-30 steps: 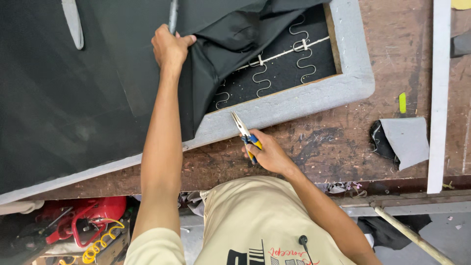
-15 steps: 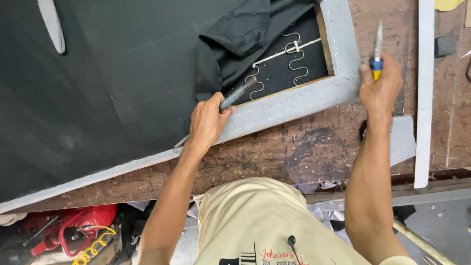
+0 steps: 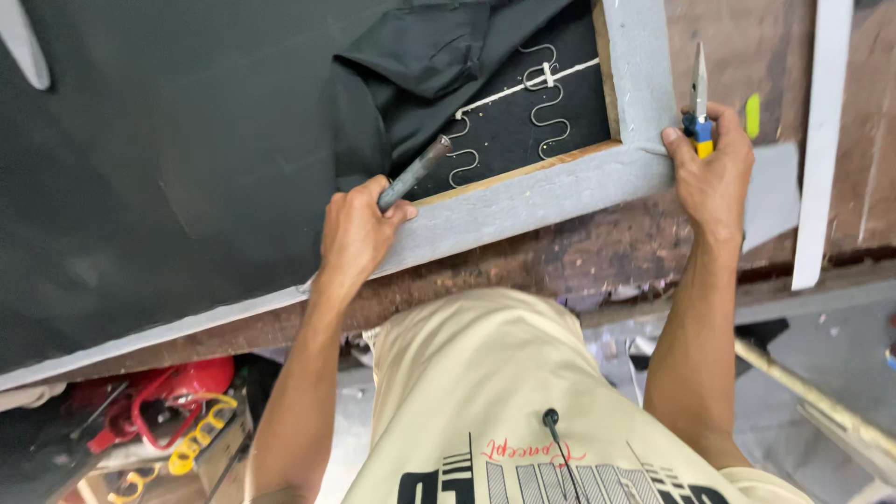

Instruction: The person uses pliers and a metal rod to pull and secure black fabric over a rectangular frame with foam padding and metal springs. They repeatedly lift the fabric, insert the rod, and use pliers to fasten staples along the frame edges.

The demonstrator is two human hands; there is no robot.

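Observation:
My left hand point(image 3: 357, 233) grips a grey metal rod-like tool point(image 3: 415, 172) at the front edge of a grey padded frame point(image 3: 523, 201). The tool's tip points up and right, toward the opening where zigzag springs point(image 3: 546, 98) show over black backing. Black fabric point(image 3: 187, 159) covers most of the frame and is folded back at the opening. My right hand point(image 3: 714, 177) holds pliers point(image 3: 699, 103) with blue and yellow handles, their jaws pointing up, beside the frame's right corner.
The frame lies on a worn wooden workbench point(image 3: 597, 257). A white strip point(image 3: 821, 140) runs down the right side, with a small yellow-green piece point(image 3: 752, 116) near it. Red and yellow tools point(image 3: 168, 420) sit below the bench at lower left.
My left hand came down from the top of the black fabric to the frame's front edge with the rod. My right hand carried the pliers from the bench front up to the right corner.

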